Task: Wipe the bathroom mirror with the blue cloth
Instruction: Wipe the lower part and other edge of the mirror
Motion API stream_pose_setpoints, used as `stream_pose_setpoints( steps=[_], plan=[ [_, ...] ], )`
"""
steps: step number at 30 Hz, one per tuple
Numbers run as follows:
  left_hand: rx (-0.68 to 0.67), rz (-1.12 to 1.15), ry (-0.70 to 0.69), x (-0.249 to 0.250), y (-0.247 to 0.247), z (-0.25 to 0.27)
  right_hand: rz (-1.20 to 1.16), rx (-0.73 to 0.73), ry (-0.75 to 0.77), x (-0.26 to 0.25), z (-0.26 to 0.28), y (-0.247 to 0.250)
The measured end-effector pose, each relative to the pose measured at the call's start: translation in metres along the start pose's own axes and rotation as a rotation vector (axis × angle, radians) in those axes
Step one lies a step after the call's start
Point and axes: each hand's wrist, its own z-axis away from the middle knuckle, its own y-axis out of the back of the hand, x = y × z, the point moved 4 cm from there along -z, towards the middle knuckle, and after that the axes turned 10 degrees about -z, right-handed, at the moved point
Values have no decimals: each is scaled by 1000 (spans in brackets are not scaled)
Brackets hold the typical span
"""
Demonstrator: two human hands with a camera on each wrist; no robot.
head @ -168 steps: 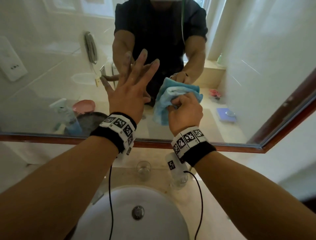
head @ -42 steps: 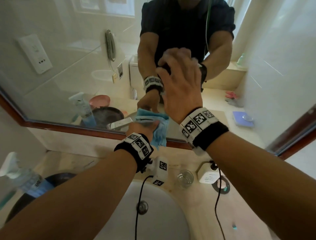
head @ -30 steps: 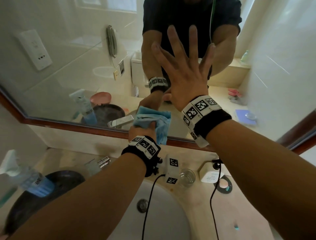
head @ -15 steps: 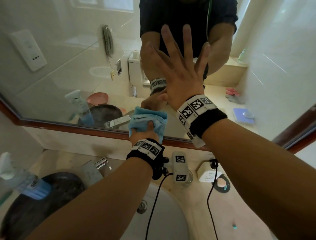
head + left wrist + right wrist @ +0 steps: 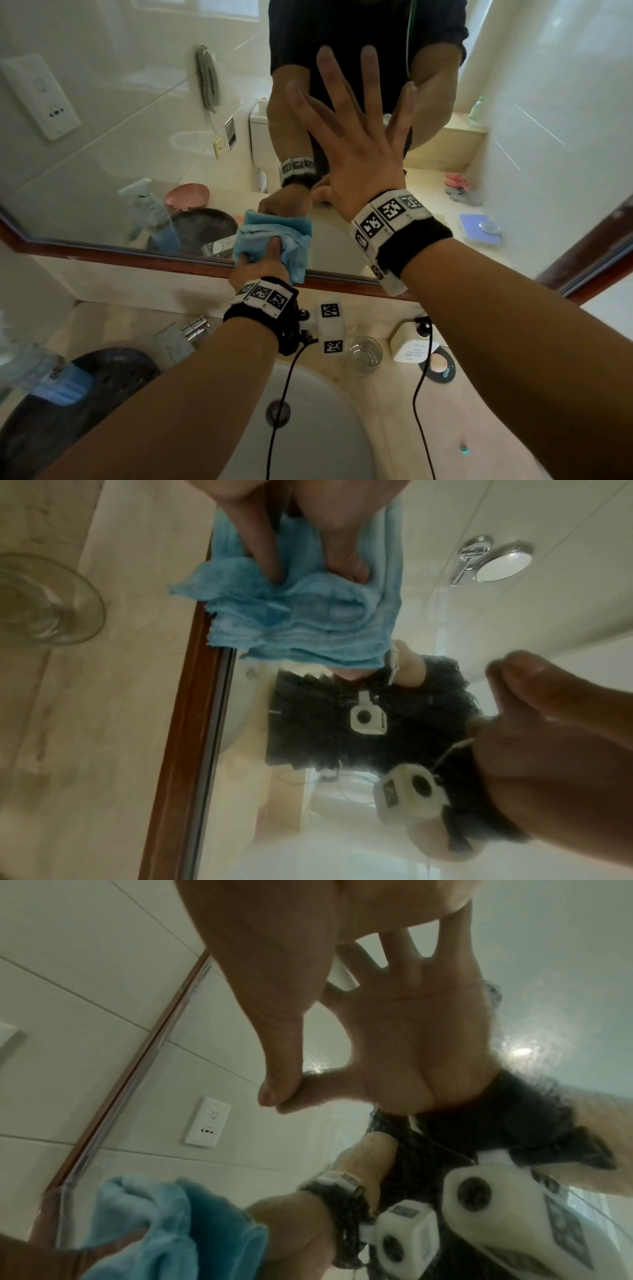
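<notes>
The mirror [image 5: 102,144] hangs above the sink in a red-brown frame [image 5: 130,255]. My left hand [image 5: 262,262] grips the bunched blue cloth [image 5: 274,236] and holds it against the glass just above the bottom frame; in the left wrist view my fingers [image 5: 260,542] dig into the cloth [image 5: 301,623]. My right hand [image 5: 356,144] lies flat on the mirror higher up, fingers spread wide. The right wrist view shows its thumb [image 5: 281,1047] touching the glass, with the cloth [image 5: 171,1226] low at the left.
Below the mirror are a white sink [image 5: 308,428], a clear glass [image 5: 365,353], a small white container [image 5: 409,342] and a soap dish [image 5: 437,366]. A spray bottle [image 5: 34,370] leans over a dark basin [image 5: 78,394] at the left. Cables hang from both wrists.
Over the last second my left hand with the cloth has shifted slightly left along the bottom of the mirror. My right hand stays spread flat on the glass. Earlier, my right hand held the cloth.
</notes>
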Motion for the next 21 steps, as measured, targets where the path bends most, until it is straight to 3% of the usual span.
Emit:
stream_pose_setpoints(
  steps=[6,16,21],
  plan=[
    [108,167,-108,4,31,-32,64,74,3,3,1,-9],
    [254,-21,-277,7,64,-41,40,97,-4,0,2,-8],
    [233,29,-341,3,54,-32,76,149,-27,-5,0,-11]
  ],
)
